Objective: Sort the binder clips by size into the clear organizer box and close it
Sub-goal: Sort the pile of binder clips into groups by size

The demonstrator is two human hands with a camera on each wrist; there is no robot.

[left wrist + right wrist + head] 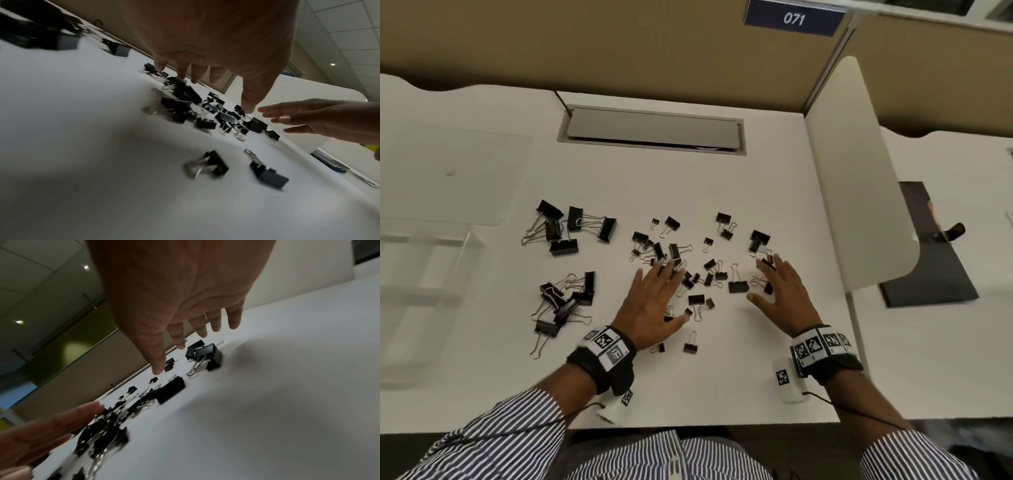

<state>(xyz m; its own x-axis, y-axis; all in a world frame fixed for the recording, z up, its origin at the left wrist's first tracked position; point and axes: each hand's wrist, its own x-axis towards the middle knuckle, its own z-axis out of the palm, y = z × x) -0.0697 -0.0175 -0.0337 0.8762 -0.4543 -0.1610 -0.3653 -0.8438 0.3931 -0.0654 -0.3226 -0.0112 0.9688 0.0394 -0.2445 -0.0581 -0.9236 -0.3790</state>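
Black binder clips of three sizes lie scattered on the white desk (pixel 722 377). Large ones form two heaps at the left (pixel 571 226) (pixel 566 301). Medium and small ones (pixel 709 274) are mixed in the middle. My left hand (pixel 674 294) is spread flat over the mixed clips (pixel 185 97), its fingertips (pixel 180 76) down among them. My right hand (pixel 760 279) hovers spread over the right side of that heap, above a medium clip (pixel 170 391), and holds nothing. The clear organizer box (pixel 421 291) stands open at the far left, its lid (pixel 455 171) behind it.
A grey cable hatch (pixel 654 128) is set into the desk at the back. A white divider panel (pixel 859 171) bounds the right side, with a dark mat (pixel 928 246) beyond it. Two stray clips (pixel 690 346) lie near my left wrist. A tan partition stands behind.
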